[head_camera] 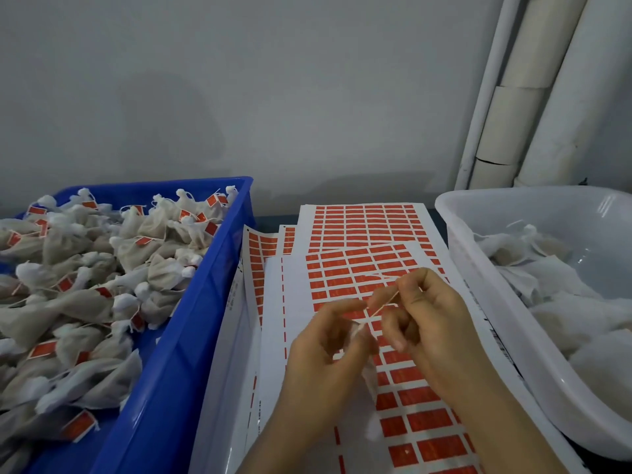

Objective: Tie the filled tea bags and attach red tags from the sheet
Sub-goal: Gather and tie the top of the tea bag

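Dark tabletop (270, 221) shows only as a thin strip at twelve o'clock, between the containers. At nine o'clock sits a blue plastic crate (191, 336). Dead centre, overlapping sheets of red tags (367, 227) fan out toward six. At three o'clock rests a white plastic tub (485, 268), just beside the sheets.

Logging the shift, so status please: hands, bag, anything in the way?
Left hand grips tea bag; right hand pinches its string. Both over the tag sheet. Nothing in the way.
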Tool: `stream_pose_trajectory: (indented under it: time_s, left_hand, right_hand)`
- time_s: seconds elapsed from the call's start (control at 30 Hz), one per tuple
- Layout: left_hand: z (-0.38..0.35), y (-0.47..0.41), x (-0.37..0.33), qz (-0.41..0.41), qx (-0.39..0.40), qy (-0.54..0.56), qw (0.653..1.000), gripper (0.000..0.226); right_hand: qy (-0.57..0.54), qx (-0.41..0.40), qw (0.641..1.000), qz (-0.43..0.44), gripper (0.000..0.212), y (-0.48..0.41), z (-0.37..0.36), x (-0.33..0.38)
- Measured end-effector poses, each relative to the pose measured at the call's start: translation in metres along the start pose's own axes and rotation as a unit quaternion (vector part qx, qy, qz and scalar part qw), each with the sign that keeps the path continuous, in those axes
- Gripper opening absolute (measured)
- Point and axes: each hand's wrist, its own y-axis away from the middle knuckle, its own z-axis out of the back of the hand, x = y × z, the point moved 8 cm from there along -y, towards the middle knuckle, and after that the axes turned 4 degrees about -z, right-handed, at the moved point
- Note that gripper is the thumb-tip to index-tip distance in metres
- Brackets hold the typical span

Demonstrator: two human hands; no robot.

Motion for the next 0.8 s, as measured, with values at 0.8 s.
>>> stream_pose_trajectory:
  time_s: [0.8]
  left_hand:
    - [0.012, -0.003, 0.011, 0.066, 0.016, 0.024, 0.997, 0.026]
  right_hand:
    - [-0.005, -0.006, 1.000, 0.008, 0.024, -0.001, 0.002, 0.001]
